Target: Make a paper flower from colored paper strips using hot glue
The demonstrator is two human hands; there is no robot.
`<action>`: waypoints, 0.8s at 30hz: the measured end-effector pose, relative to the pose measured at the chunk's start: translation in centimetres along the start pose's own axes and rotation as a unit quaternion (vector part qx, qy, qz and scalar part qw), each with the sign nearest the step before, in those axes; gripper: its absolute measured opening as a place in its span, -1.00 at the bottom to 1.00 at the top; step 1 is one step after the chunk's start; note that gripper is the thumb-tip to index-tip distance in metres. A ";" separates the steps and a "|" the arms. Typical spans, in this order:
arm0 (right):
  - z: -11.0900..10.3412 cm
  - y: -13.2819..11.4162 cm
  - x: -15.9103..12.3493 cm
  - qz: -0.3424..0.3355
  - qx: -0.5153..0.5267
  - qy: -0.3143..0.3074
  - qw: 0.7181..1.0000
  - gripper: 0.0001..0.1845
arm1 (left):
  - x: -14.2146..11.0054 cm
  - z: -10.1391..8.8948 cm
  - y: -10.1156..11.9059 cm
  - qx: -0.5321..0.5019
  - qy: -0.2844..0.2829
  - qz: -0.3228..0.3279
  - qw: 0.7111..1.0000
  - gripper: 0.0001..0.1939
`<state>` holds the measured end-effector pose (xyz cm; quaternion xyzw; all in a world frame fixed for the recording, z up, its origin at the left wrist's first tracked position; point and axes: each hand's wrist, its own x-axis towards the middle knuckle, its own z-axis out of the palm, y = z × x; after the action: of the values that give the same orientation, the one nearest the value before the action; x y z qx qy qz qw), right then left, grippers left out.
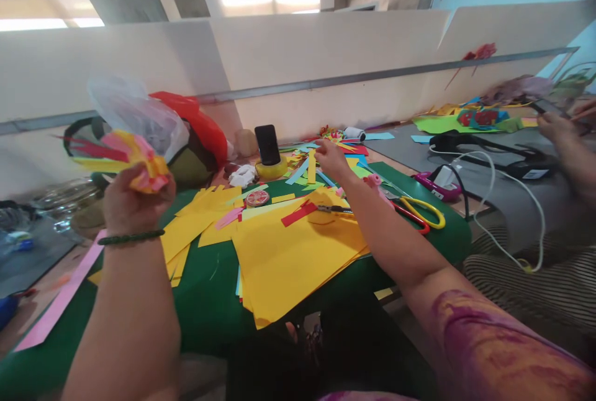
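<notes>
My left hand [137,199], raised at the left, is closed around a paper flower [139,151] of pink, yellow and red pieces. My right hand [331,159] reaches over the heap of paper scraps at the back of the table, its fingers pinched together. A yellow paper strip [311,168] shows just below those fingertips; whether they grip it I cannot tell. Beneath my right forearm lie scissors [421,211] with red and yellow handles. Pliers [335,209] and a red paper piece [298,214] rest on yellow paper sheets [293,270].
A phone [267,144] stands upright on a yellow tape roll [272,169]. Plastic bags [144,112] sit at the back left. A long pink strip [60,301] lies at the left. Rightward are a white cable [540,208] and another person's hand [559,128].
</notes>
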<state>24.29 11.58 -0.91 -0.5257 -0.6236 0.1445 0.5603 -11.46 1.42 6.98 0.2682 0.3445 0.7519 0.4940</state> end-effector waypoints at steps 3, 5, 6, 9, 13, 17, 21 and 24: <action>-0.1 -0.4 -0.3 -0.042 -0.007 0.035 0.998 -0.56 | -0.4 0.4 -1.7 0.112 -0.062 -0.048 0.991 -0.87; -0.5 -0.8 -0.4 -0.060 0.021 0.079 0.995 -0.65 | -0.2 0.4 -3.1 0.214 -0.140 -0.098 0.962 -0.90; -0.7 -1.0 -0.5 -0.067 0.037 0.101 0.992 -0.69 | -0.1 0.4 -4.0 0.256 -0.187 -0.126 0.940 -0.85; -1.5 -1.7 -0.7 -0.083 0.056 0.138 0.985 -0.68 | 0.1 0.5 -6.4 0.324 -0.288 -0.191 0.881 -0.63; -1.9 -2.8 -1.1 -0.093 0.065 0.120 0.986 -0.58 | 0.0 0.6 -7.6 0.406 -0.322 -0.156 0.841 -0.61; -2.4 -3.8 -1.3 -0.087 0.086 0.073 0.990 -0.73 | 0.3 0.2 -6.7 0.475 -0.348 -0.145 0.795 -0.58; -3.9 -5.5 -1.3 -0.078 -0.014 -0.049 0.996 -0.74 | 0.8 -0.1 -6.5 0.510 -0.364 -0.189 0.756 -0.50; -5.0 -7.1 -1.8 -0.068 -0.095 -0.207 0.971 -0.92 | 1.1 -0.6 -6.6 0.477 -0.344 -0.176 0.790 -0.48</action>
<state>24.73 5.15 5.25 -0.4918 -0.7711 0.1513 0.3750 -8.61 4.08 1.45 0.6451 0.5078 0.2503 0.5131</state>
